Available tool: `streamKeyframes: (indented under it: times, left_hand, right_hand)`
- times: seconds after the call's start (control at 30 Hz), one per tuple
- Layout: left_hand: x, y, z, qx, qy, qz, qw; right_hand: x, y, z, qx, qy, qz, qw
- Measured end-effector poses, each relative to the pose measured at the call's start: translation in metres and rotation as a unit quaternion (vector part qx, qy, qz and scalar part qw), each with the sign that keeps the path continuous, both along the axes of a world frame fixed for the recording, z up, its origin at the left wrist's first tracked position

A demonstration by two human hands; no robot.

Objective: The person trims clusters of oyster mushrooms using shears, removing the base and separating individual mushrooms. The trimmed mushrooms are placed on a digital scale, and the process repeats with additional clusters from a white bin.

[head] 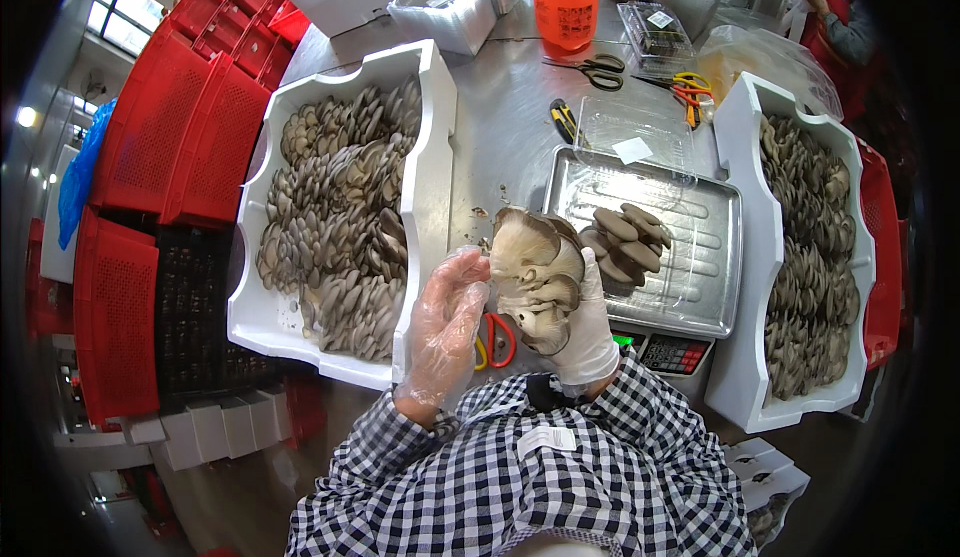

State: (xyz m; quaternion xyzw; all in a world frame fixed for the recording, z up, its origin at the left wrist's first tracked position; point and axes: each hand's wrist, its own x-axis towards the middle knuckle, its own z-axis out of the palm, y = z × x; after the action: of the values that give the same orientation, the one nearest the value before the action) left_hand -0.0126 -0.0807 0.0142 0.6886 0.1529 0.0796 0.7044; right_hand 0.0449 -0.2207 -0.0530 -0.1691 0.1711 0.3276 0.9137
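A cluster of oyster mushrooms (536, 275), gills and stem side up, rests in my right hand (589, 335), which wears a white glove. My left hand (446, 324), in a clear plastic glove, is at the cluster's left edge with fingers bent; whether it grips the cluster I cannot tell. Right of the cluster, a smaller bunch of oyster mushrooms (626, 242) lies on the metal tray (694, 287) of a digital scale (671, 354). Scissors with red and yellow handles (499, 341) lie partly hidden between my hands. An empty clear plastic container (637, 133) overlaps the tray's far edge.
White foam boxes of oyster mushrooms stand left (435, 144) and right (739, 257). Farther back are a utility knife (562, 120), black-handled scissors (600, 71), more scissors (690, 88) and an orange spray bottle (564, 9). Red crates (150, 121) are stacked left. Another person's arm (847, 35) shows top right.
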Motion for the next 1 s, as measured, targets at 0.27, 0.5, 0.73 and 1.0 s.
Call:
streamKeyframes:
  times: [0.27,0.5,0.73,1.0]
  left_hand:
    - [0.0,-0.001,0.005,-0.015,0.081,-0.099,0.992]
    - [-0.009,0.014,0.007,-0.148,0.137,-0.106,0.974]
    - [-0.012,0.009,-0.001,-0.071,0.113,-0.196,0.971]
    - [0.072,-0.013,-0.004,0.424,-0.165,-0.255,0.853]
  right_hand:
    - [-0.003,0.005,0.0,-0.06,-0.013,0.041,0.997]
    - [-0.013,-0.008,0.037,-0.126,-0.209,0.089,0.966]
    - [-0.026,-0.056,0.041,-0.133,-0.158,0.134,0.969]
    - [-0.024,-0.163,0.058,-0.252,-0.138,0.047,0.957]
